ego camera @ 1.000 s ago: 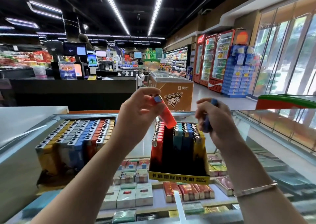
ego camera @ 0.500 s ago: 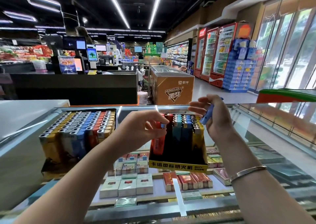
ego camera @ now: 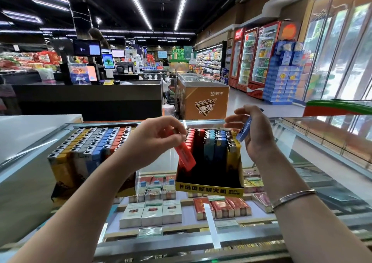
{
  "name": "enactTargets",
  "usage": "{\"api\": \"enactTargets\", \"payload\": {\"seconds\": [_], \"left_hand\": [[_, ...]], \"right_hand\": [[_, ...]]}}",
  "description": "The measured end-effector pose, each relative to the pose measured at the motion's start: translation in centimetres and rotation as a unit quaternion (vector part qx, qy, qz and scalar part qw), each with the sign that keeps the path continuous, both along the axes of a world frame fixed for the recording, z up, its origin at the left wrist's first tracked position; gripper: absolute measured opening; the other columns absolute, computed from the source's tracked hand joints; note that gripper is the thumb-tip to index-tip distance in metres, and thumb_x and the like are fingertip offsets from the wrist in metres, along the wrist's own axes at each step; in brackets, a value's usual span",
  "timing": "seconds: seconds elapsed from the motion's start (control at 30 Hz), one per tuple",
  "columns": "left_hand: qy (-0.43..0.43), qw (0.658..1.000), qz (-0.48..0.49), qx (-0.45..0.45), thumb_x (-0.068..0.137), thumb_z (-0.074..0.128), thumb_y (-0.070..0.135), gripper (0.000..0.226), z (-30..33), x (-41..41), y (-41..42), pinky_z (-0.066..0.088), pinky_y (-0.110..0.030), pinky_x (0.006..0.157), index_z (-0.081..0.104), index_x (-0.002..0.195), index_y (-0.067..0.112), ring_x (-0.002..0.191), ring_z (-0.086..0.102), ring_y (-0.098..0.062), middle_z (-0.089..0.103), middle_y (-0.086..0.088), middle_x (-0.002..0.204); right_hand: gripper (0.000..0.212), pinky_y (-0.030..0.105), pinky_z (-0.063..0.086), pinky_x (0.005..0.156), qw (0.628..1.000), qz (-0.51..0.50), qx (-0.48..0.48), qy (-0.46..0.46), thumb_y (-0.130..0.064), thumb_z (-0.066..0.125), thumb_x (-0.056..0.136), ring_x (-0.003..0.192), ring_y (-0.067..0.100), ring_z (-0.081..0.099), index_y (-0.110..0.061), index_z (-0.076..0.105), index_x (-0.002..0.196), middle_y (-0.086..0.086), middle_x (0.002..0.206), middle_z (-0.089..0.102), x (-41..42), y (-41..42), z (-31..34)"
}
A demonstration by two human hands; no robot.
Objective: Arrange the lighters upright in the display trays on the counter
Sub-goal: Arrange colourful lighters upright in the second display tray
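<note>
Two lighter display trays stand on the glass counter. The right tray [ego camera: 209,190] has a yellow front strip and holds upright rows of red, black, teal, blue and yellow lighters. My left hand [ego camera: 153,142] pinches a red lighter [ego camera: 185,156] by its top, tilted, its lower end at the tray's left front corner. My right hand [ego camera: 255,134] holds a blue lighter [ego camera: 244,130] above the tray's right rear edge. The left tray [ego camera: 62,174] is packed with yellow, grey, blue and red lighters.
Cigarette packs [ego camera: 151,212] lie under the glass counter top [ego camera: 302,162]. A white counter surface [ego camera: 30,130] sits at the far left. Beyond are a checkout desk [ego camera: 90,99], a chest freezer [ego camera: 203,99] and drink fridges [ego camera: 255,61].
My left hand has lowered the red lighter from above the tray to its left front corner. My right hand has shifted slightly with the blue lighter, its fingers spreading.
</note>
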State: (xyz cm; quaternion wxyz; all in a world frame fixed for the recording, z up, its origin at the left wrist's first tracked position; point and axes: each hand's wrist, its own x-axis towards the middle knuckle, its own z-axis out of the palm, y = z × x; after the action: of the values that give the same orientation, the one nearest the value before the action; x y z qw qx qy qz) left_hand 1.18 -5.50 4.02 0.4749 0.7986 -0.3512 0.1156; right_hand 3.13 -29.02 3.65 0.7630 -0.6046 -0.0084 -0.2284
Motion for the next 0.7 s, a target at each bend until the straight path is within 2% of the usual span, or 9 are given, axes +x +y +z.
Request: {"api": "enactTargets", "payload": {"seconds": [0.03, 0.1, 0.17, 0.23, 0.3, 0.4, 0.5, 0.6, 0.7], "left_hand": [[0.003, 1.0, 0.004, 0.001, 0.08, 0.068, 0.014, 0.005, 0.08, -0.02, 0.03, 0.04, -0.01, 0.047, 0.065, 0.082, 0.018, 0.051, 0.05, 0.0, 0.063, 0.006, 0.063], [0.02, 1.0, 0.011, 0.015, 0.074, 0.072, 0.023, 0.014, 0.12, -0.11, 0.01, 0.04, -0.01, 0.046, 0.063, 0.082, 0.015, 0.049, 0.051, 0.001, 0.064, 0.009, 0.061], [0.066, 0.997, -0.005, 0.029, 0.066, 0.072, 0.03, 0.026, 0.19, -0.16, 0.0, 0.042, -0.012, 0.046, 0.063, 0.083, 0.013, 0.048, 0.052, -0.001, 0.064, 0.006, 0.059], [0.125, 0.991, -0.034, 0.036, 0.061, 0.073, 0.029, 0.03, 0.26, -0.17, 0.0, 0.046, -0.017, 0.046, 0.062, 0.084, 0.012, 0.048, 0.055, -0.007, 0.064, 0.0, 0.058], [0.172, 0.982, -0.055, 0.048, 0.06, 0.073, 0.026, 0.031, 0.27, -0.08, 0.06, 0.051, -0.02, 0.049, 0.063, 0.085, 0.012, 0.053, 0.062, -0.012, 0.068, -0.004, 0.062], [0.202, 0.973, -0.08, 0.072, 0.063, 0.071, 0.024, 0.03, 0.3, 0.09, 0.3, 0.055, -0.02, 0.061, 0.065, 0.09, 0.014, 0.07, 0.07, -0.017, 0.073, -0.005, 0.076], [0.185, 0.976, -0.071, 0.085, 0.066, 0.067, 0.031, 0.029, 0.39, -0.01, 0.45, 0.054, -0.019, 0.063, 0.066, 0.09, 0.017, 0.072, 0.069, -0.012, 0.073, 0.0, 0.077], [0.097, 0.99, -0.012, 0.104, 0.069, 0.068, 0.04, 0.022, 0.23, -0.04, 0.43, 0.051, -0.014, 0.06, 0.065, 0.082, 0.024, 0.065, 0.063, -0.003, 0.069, 0.009, 0.074], [0.065, 0.993, -0.011, 0.095, 0.077, 0.071, 0.022, 0.009, 0.13, -0.01, 0.39, 0.048, -0.009, 0.061, 0.064, 0.082, 0.025, 0.071, 0.063, -0.002, 0.068, 0.013, 0.08]], "right_hand": [[0.031, 0.031, 0.045, 0.064, 1.0, -0.002, -0.002, -0.002, -0.022, 0.039, 0.095, 0.061, 0.024, 0.065, -0.01, 0.057, 0.072, 0.006, 0.06, 0.068, 0.03, 0.02, -0.02], [0.031, 0.033, 0.046, 0.068, 1.0, -0.008, -0.012, -0.004, -0.022, 0.04, 0.095, 0.06, 0.024, 0.064, -0.01, 0.056, 0.072, 0.005, 0.059, 0.068, 0.07, 0.09, -0.05], [0.031, 0.032, 0.045, 0.068, 1.0, -0.014, -0.021, -0.003, -0.022, 0.04, 0.095, 0.059, 0.023, 0.064, -0.011, 0.056, 0.072, 0.004, 0.058, 0.068, 0.04, 0.13, -0.05], [0.031, 0.032, 0.047, 0.067, 1.0, -0.016, -0.02, -0.006, -0.021, 0.039, 0.096, 0.06, 0.025, 0.064, -0.01, 0.056, 0.072, 0.004, 0.057, 0.068, 0.0, 0.13, -0.04], [0.032, 0.03, 0.048, 0.065, 1.0, -0.017, -0.018, -0.009, -0.021, 0.039, 0.096, 0.061, 0.026, 0.064, -0.01, 0.057, 0.072, 0.005, 0.058, 0.067, -0.07, 0.14, 0.0], [0.034, 0.025, 0.05, 0.058, 1.0, -0.018, -0.016, -0.015, -0.02, 0.038, 0.096, 0.061, 0.024, 0.063, -0.01, 0.057, 0.07, 0.004, 0.057, 0.067, -0.17, 0.24, 0.0], [0.034, 0.02, 0.05, 0.052, 1.0, -0.016, -0.012, -0.017, -0.019, 0.037, 0.096, 0.059, 0.024, 0.063, -0.009, 0.057, 0.07, 0.004, 0.056, 0.066, -0.21, 0.27, 0.02], [0.034, 0.019, 0.048, 0.05, 1.0, -0.012, -0.007, -0.014, -0.019, 0.037, 0.097, 0.058, 0.022, 0.062, -0.009, 0.056, 0.071, 0.003, 0.056, 0.066, -0.12, 0.26, -0.04], [0.033, 0.023, 0.049, 0.056, 1.0, 0.001, 0.011, -0.013, -0.021, 0.037, 0.096, 0.06, 0.022, 0.064, -0.009, 0.056, 0.072, 0.004, 0.058, 0.066, 0.05, 0.11, -0.18]]}}
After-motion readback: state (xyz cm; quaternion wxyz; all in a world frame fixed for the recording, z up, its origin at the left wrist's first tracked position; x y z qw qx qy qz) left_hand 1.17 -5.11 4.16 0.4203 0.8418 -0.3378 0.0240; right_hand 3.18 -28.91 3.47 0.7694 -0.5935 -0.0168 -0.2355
